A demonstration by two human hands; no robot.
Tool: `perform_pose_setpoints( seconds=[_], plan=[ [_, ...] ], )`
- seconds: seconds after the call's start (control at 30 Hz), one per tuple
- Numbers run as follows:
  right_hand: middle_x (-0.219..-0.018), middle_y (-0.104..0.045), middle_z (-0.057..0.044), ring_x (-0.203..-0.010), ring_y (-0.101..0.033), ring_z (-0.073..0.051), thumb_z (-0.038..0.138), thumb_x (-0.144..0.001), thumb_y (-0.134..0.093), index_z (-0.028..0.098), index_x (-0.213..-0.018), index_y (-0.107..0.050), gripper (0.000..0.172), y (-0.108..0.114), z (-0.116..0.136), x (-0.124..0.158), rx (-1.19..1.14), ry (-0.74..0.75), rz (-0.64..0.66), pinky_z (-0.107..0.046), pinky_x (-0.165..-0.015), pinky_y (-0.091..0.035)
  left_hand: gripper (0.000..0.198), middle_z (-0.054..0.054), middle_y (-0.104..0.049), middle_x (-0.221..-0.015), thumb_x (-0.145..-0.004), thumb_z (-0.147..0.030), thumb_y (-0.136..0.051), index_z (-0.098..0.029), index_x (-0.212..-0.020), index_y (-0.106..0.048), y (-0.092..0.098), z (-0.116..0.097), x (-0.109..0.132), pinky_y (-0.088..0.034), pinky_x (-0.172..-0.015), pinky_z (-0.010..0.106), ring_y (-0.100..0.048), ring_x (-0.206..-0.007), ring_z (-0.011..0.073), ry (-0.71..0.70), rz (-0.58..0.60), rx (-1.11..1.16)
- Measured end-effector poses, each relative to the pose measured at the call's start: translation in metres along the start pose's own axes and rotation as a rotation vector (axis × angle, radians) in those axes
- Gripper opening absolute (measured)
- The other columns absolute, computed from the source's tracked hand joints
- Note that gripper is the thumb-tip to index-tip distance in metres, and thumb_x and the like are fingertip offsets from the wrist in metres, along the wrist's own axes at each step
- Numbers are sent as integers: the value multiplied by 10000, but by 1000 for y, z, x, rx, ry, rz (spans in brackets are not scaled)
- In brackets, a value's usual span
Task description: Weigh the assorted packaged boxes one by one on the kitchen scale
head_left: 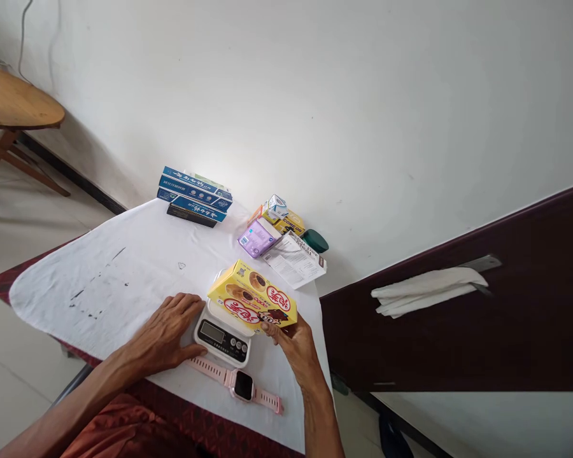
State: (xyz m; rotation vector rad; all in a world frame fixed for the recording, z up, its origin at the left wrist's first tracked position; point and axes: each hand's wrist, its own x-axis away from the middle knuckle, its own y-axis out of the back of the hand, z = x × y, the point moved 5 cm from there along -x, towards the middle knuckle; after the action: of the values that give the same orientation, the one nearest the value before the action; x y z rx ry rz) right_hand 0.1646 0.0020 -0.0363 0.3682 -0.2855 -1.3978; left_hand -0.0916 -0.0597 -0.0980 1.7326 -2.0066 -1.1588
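Head view: where is the yellow box (254, 298) sitting, and what is holding it?

It is tilting over the scale (222, 341), close to the near edge of the table (143, 267) and toward the right corner. Whether the scale is bearing any weight, I can't tell. The right hand (293, 343) is gripping the box's right end.

How is that grip looking?

Its thumb is lying on the printed face by the lower corner; its fingers are hiding behind, so I'm not seeing their hold.

And the left hand (174, 331)?

It is holding nothing. Its palm is facing down, the thumb and fingertips resting at the scale's left side.

How are you judging the box's handling?

Light, I'm guessing, since one hand is managing it. Its walls are looking like thin, glossy card: a bit slippery, stiffer along the folds, softer mid-face. The pictured snacks are suggesting crumbly contents.

So where are you taking hold?

I'm favouring the ends, pinching gently beside the folded edges, and staying clear of the watch (243, 385) lying along the table's near edge.
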Motion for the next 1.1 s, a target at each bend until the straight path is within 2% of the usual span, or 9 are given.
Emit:
perform_pose_setpoints(
  seconds=[0.1,0.27,0.33,0.43,0.57,0.7,0.9,1.1],
  plan=[
    [-910,-743,-52,-693,-609,-192,478,-727,-845,223,-1009,-701,406,11,-10,-4,-7,21,-67,-310,-575,-485,549,98,-604,-1341,-830,-394,-762,-236,-1318,-565,0,0,0,-456,-1031,492,-561,-1213,312,4,-2,5],
    [-833,-694,-26,-650,-543,-152,472,-684,-862,184,-968,-667,449,68,-40,-21,-34,-3,-282,-295,-579,-451,572,103,-598,-1360,-838,-386,-760,-232,-1346,-547,-1,2,0,-435,-1057,500,-545,-1246,321,13,-8,-21],
    [-881,-700,-31,-645,-529,-140,467,-654,-872,178,-1018,-658,512,88,-53,-32,-13,-24,-312,-287,-573,-443,571,103,-592,-1370,-849,-393,-751,-237,-1356,-540,-2,3,1,-430,-1062,500,-540,-1253,323,15,-7,-29],
    [-905,-701,-35,-635,-525,-131,479,-601,-888,167,-1061,-648,605,107,-73,-52,13,-57,-320,-276,-556,-431,566,99,-590,-1377,-852,-397,-745,-251,-1360,-544,-3,4,2,-433,-1058,492,-541,-1252,322,9,-16,-27],
    [-898,-702,-38,-616,-536,-126,529,-550,-885,157,-1037,-645,658,118,-96,-81,27,-90,-331,-282,-556,-448,577,99,-587,-1387,-865,-425,-733,-252,-1380,-536,-4,6,2,-434,-1058,489,-539,-1254,317,2,-26,-31],
    [-908,-711,-41,-654,-580,-146,546,-507,-878,175,-1027,-640,681,129,-108,-108,46,-112,-357,-288,-574,-480,600,101,-585,-1393,-862,-441,-734,-250,-1393,-529,-5,6,2,-432,-1067,493,-538,-1261,319,10,-17,-34],
    [-934,-730,-52,-722,-645,-187,519,-478,-863,204,-987,-643,638,142,-112,-132,68,-156,-352,-302,-583,-522,618,102,-589,-1388,-844,-418,-752,-249,-1394,-527,-4,5,2,-438,-1069,499,-539,-1265,324,18,-20,-37],
    [-922,-717,-67,-762,-669,-229,508,-498,-814,221,-945,-624,564,144,-109,-140,138,-156,-355,-348,-588,-556,565,107,-593,-1366,-845,-413,-755,-240,-1342,-551,-2,2,1,-441,-1057,499,-548,-1243,321,26,1,-12]
  ],
)
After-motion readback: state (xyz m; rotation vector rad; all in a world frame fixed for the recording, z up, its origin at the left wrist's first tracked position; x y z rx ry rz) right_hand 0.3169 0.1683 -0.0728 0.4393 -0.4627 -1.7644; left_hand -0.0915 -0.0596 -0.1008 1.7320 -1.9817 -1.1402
